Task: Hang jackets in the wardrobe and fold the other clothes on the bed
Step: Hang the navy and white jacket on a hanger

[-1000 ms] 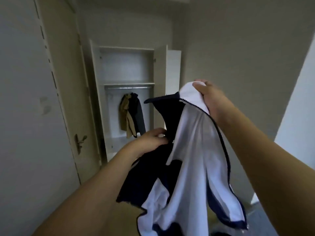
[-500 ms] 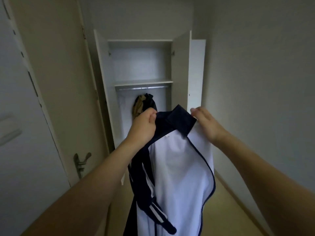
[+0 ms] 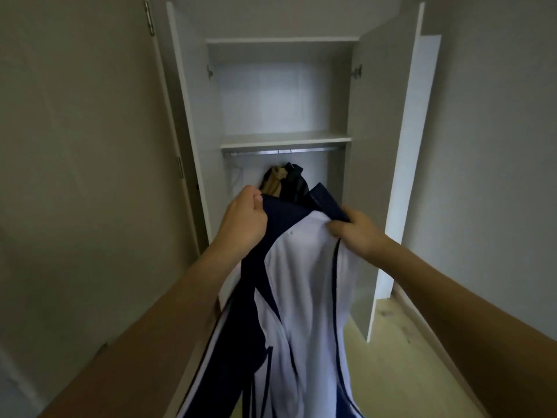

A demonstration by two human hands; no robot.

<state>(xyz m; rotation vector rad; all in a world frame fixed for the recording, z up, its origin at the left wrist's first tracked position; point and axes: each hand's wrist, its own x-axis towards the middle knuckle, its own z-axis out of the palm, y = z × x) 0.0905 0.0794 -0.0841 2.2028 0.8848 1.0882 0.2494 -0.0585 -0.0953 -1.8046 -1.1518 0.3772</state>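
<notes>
Left hand (image 3: 244, 220) & right hand (image 3: 355, 233) each gripping collar of navy-white jacket (image 3: 304, 285), held up in front of open wardrobe (image 3: 283, 140), tan & dark jackets (image 3: 284, 182) hanging inside under rail (image 3: 283, 151)

The jacket (image 3: 304, 285) hangs between both hands, before the open wardrobe (image 3: 283, 95). Inside, two garments (image 3: 284, 184) hang under the shelf (image 3: 284, 139).

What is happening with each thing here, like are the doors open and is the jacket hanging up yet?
Wardrobe doors: open.
Navy and white jacket: unzipped, held up by the collar, not hung yet.
Left hand: gripping the jacket's collar.
Right hand: gripping the jacket's collar.
Rail: clothes hanging from it.
Tan and dark clothes: hanging in the wardrobe.
</notes>
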